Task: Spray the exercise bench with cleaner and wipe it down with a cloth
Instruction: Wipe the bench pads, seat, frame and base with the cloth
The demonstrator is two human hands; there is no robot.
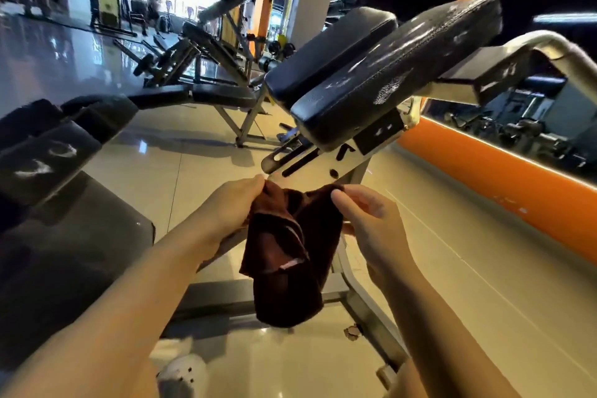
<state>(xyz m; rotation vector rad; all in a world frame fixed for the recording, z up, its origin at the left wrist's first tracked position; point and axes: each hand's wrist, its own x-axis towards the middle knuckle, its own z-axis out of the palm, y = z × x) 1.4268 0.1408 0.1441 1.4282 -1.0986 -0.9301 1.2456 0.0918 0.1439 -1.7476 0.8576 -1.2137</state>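
A dark brown cloth (287,255) hangs in front of me, held by its top edge. My left hand (231,207) pinches its upper left corner and my right hand (371,223) pinches its upper right corner. Just beyond the hands stands the exercise bench: two black pads, the near pad (397,74) with white wet streaks and a foamy patch, the far pad (326,55) beside it. The pads sit on a grey metal frame (323,161) with slots. No spray bottle is in view.
A black padded block (48,152) with white marks stands at the left. More benches (200,97) and weight machines fill the back. An orange wall band (504,184) with a mirror runs along the right. The floor is beige tile (484,268).
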